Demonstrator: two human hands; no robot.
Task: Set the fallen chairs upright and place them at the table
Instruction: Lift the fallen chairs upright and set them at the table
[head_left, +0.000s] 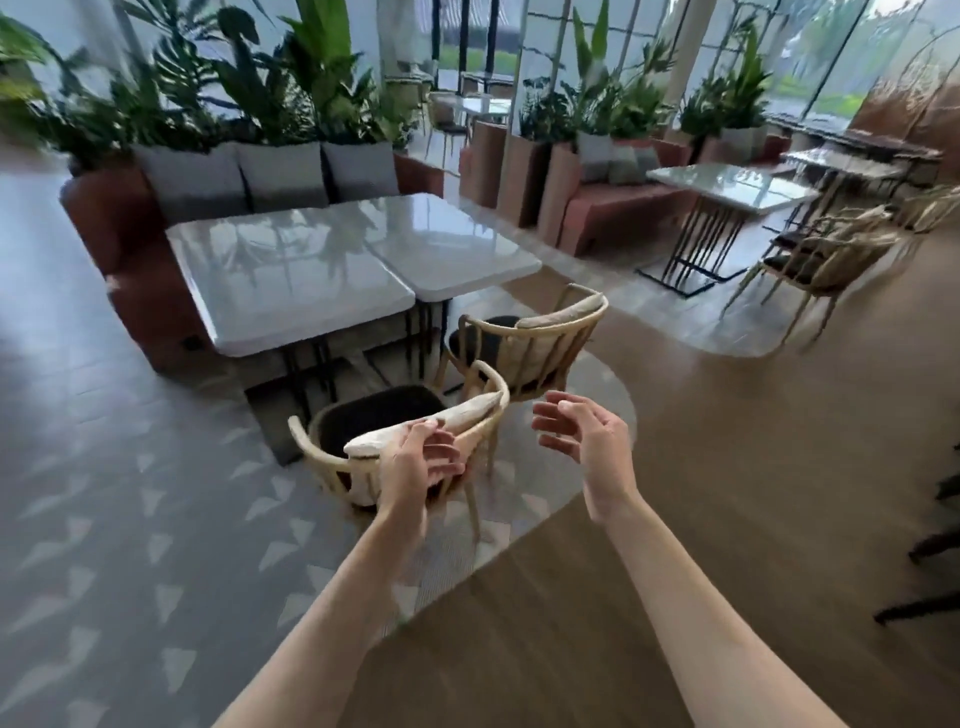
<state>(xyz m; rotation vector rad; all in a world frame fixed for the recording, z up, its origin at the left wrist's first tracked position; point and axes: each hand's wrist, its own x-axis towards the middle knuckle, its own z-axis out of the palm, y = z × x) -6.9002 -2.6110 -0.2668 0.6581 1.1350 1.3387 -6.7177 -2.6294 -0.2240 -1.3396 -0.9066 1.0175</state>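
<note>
Head view. Left hand (423, 457) and right hand (584, 428): fingers loosely spread, grasping nothing, raised before near chair (395, 441). Far chair (524, 343) upright beside white table (291, 280). Patterned grey floor (104, 467); sofa (119, 218), plants behind.

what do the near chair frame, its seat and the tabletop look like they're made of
Near chair frame: pale bent wood or rattan, matte, judging by the curved rail and thin spindles. Its seat: dark and dull, probably woven or fabric; too blurred to settle. Tabletop: glossy white, stone-like or lacquered, mirroring the plants.
</note>
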